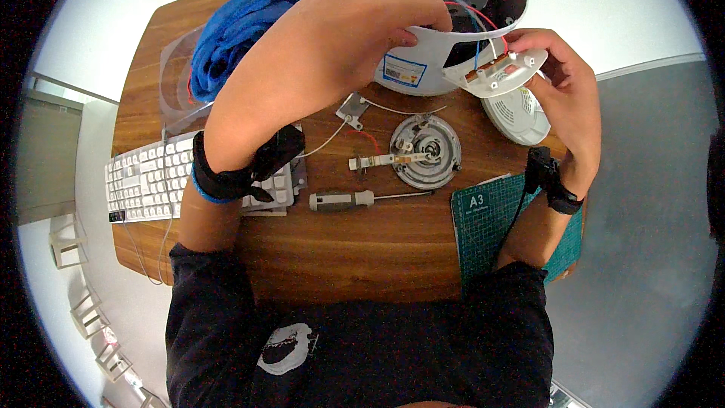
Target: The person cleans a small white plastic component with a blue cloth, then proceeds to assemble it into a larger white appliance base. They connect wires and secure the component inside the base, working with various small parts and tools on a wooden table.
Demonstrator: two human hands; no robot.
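Observation:
A white round appliance housing (411, 72) with a dark interior stands at the far side of the table. My left hand (396, 19) is closed over its near rim, fingers inside and thumb on the outer wall. To its right, my right hand (563, 68) grips a white curved plastic panel (521, 79) by its right edge. A narrow circuit board (487, 68) sits on the panel's face. Red, blue and white wires (483, 19) run from it into the housing. The panel is tilted beside a rectangular opening in the wall. My left fingertips are hidden.
Below the hands lie a round metal motor part (427, 153), a small metal box with wires (353, 109) and a screwdriver (343, 200). A white vented cover (517, 115) rests under the panel. A blue cloth (242, 38), a white keyboard (155, 177) and a green cutting mat (483, 219) lie around.

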